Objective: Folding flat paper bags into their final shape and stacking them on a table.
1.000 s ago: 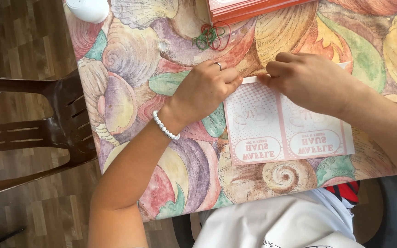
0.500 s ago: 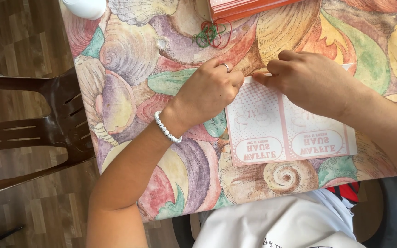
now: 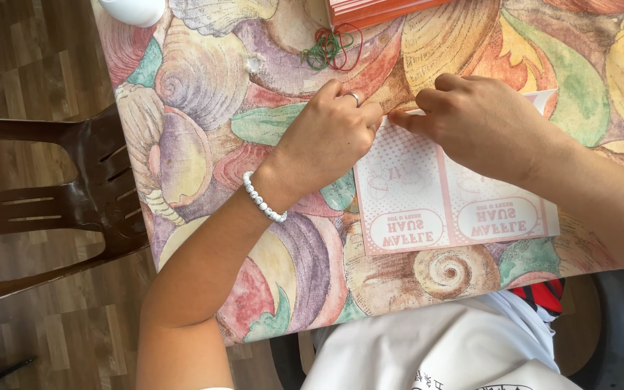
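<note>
- A flat pink-and-white printed paper sheet (image 3: pixel 427 195) lies on the shell-patterned table, near its front edge, right of the middle.
- Its far edge is hidden under fingers; oval labels sit along its near edge.

The desk (image 3: pixel 204 152), covered in a seashell-patterned cloth, carries a pink-and-white paper sheet (image 3: pixel 427 202) near its front edge, rubber bands (image 3: pixel 332 49) and an orange stack (image 3: pixel 380 10) at the far edge.

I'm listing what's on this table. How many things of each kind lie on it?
Pink-and-white printed paper sheet, under both hands: 1
Pile of rubber bands, red and green: 1
Stack of orange paper: 1
White object at the table's corner: 1
Total: 4
</note>
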